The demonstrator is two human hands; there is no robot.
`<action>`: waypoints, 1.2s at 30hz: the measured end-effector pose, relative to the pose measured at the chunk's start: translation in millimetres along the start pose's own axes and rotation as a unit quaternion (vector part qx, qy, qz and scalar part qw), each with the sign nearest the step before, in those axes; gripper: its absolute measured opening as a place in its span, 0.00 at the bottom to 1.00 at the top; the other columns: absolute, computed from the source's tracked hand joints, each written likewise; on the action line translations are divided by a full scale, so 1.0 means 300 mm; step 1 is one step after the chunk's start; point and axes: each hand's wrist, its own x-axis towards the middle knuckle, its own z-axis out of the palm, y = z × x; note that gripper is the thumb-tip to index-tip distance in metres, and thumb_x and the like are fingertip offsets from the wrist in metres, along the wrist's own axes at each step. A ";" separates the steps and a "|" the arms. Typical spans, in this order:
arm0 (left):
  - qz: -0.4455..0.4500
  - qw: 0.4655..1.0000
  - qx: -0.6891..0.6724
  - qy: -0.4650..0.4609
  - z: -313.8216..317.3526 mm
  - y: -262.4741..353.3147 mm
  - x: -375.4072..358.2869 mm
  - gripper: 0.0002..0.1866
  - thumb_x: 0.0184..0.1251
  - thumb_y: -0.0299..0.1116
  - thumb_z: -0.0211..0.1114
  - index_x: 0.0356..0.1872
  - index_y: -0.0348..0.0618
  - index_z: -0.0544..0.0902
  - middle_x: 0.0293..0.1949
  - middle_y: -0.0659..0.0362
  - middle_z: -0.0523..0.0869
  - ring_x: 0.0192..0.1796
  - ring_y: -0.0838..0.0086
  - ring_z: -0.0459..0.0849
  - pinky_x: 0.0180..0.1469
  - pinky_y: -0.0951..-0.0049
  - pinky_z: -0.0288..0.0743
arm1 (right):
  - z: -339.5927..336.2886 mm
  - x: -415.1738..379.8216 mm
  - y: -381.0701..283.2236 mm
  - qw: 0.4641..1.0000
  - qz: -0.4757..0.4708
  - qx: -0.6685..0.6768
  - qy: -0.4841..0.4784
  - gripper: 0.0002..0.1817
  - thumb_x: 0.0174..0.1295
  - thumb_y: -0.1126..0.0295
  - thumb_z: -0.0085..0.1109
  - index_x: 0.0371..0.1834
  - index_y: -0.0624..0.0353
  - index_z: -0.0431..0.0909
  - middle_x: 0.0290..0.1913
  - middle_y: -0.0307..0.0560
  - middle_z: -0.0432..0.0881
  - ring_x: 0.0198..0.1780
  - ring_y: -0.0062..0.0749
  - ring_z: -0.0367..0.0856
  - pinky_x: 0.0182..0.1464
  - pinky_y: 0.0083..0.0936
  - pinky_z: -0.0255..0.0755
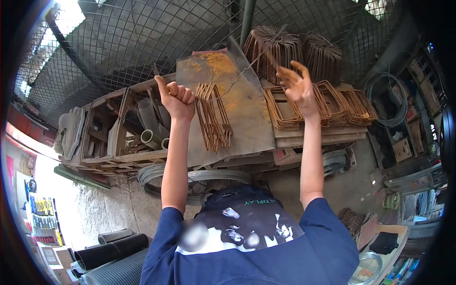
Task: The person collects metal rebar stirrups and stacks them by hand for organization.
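My left hand [178, 100] is closed with the thumb sticking up, just left of a bundle of rusty rectangular rebar stirrups [213, 118]. Whether anything is inside its curled fingers is hidden. A thin wire [244, 71] slants from the bundle toward the upper right. My right hand [299, 90] is raised with its fingers apart, over another group of stirrups [284, 110]. Close to its fingertips is a rusty bar-like piece [267, 51], partly blurred; no grip on it shows. The first bundle rests on a stained metal sheet [251, 128].
More stirrups [358, 105] lie to the right. Tall stacks of bent rusty bars [278, 45] stand behind, before a wire mesh fence [142, 38]. Wire coils lie below the bench [152, 178] and at right [387, 99]. A wooden frame [121, 126] holds tubes at left.
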 end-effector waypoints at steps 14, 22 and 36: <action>-0.007 1.000 0.008 0.025 0.017 -0.005 -0.009 0.33 0.69 0.63 0.41 0.10 0.54 0.46 0.10 0.70 0.42 0.14 0.81 0.37 0.17 0.75 0.32 | 0.248 -0.245 0.206 0.995 0.045 -0.052 -0.070 0.51 0.35 0.67 0.73 0.65 0.59 0.52 0.58 0.50 0.67 0.59 0.35 0.68 0.60 0.32 0.63; -0.011 1.000 0.006 0.017 0.027 -0.012 -0.015 0.33 0.69 0.63 0.42 0.11 0.54 0.46 0.11 0.70 0.42 0.14 0.82 0.38 0.17 0.75 0.32 | 0.266 -0.292 0.263 0.967 0.084 -0.213 -0.108 0.55 0.36 0.59 0.78 0.66 0.57 0.51 0.62 0.57 0.65 0.64 0.46 0.64 0.67 0.42 0.57; 0.000 1.000 0.014 0.016 0.035 -0.023 -0.021 0.33 0.69 0.62 0.44 0.11 0.54 0.46 0.10 0.70 0.42 0.14 0.82 0.38 0.15 0.76 0.33 | -0.040 -0.104 0.238 0.686 0.324 -0.652 0.005 0.55 0.42 0.43 0.70 0.66 0.66 0.53 0.59 0.77 0.63 0.63 0.59 0.64 0.62 0.50 0.61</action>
